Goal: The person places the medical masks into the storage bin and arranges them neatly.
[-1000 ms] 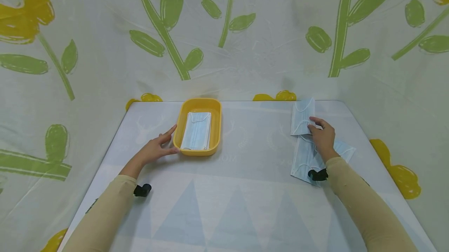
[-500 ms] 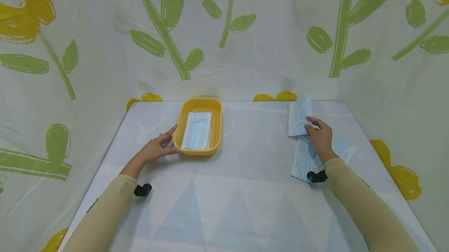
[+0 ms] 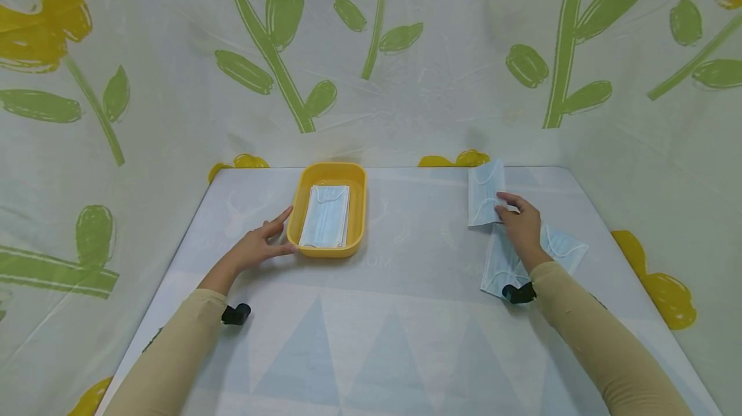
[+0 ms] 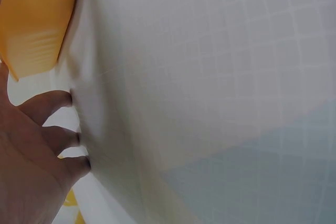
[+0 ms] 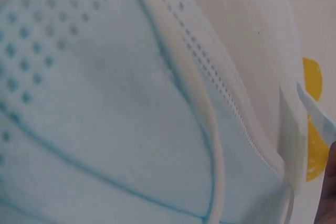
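Observation:
In the head view, my left hand (image 3: pixel 259 247) rests at the left side of a yellow tray (image 3: pixel 361 236), index finger and thumb spread against its wall. The left wrist view shows the other fingers (image 4: pixel 62 139) beside the tray on the cloth. Inside the tray lies a small stack of light blue face masks (image 3: pixel 324 217). My right hand (image 3: pixel 522 226) pinches the right edge of one face mask (image 3: pixel 485 194), which is lifted and tilted above the table. Under that hand, more blue masks (image 3: pixel 561 243) lie overlapping, partly hidden by the wrist; one fills the right wrist view close up.
A pale cloth with blue triangles covers the table (image 3: pixel 371 339). Behind and at both sides stands a white curtain (image 3: pixel 440 81) printed with yellow flowers and green leaves. A black camera mount (image 3: pixel 236 314) juts from the left wrist, another (image 3: pixel 518 293) from the right.
My right hand has moved a little to the left, carrying the pinched mask and uncovering more of the masks beneath. The left hand and the tray have stayed in place.

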Tool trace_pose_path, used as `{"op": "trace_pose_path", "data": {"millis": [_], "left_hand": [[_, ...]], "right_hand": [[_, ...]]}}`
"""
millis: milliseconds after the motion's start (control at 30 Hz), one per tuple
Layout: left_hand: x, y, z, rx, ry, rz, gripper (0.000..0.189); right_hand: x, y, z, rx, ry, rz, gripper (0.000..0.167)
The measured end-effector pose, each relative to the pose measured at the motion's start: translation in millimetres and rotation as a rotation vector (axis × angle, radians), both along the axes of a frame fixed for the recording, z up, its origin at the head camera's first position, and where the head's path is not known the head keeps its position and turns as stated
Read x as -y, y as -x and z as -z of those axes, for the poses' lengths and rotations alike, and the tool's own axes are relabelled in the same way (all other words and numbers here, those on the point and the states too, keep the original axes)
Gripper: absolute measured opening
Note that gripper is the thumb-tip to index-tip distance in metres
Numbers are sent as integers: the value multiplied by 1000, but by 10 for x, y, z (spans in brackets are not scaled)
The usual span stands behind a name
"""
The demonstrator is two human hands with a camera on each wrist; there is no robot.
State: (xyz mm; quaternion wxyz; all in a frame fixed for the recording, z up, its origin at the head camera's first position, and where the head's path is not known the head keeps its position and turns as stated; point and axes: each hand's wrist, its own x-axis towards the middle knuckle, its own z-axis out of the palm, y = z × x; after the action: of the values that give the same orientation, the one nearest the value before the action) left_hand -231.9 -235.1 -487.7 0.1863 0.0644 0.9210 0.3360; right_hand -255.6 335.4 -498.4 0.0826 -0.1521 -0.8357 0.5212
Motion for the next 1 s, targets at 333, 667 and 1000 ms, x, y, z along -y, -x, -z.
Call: {"op": "trace_pose_path", "data": {"millis": [333, 667, 1000], "left_hand": [[-3, -5, 4, -1, 1, 0, 102], [-9, -4, 7, 1, 9, 6, 104], [-8, -6, -2, 7, 12, 0, 105]], "right_hand": [[114, -36, -15, -67, 36, -45, 38], [207, -54, -17, -87, 18, -80, 37], [278, -87, -19, -64, -7, -101, 38]]}}
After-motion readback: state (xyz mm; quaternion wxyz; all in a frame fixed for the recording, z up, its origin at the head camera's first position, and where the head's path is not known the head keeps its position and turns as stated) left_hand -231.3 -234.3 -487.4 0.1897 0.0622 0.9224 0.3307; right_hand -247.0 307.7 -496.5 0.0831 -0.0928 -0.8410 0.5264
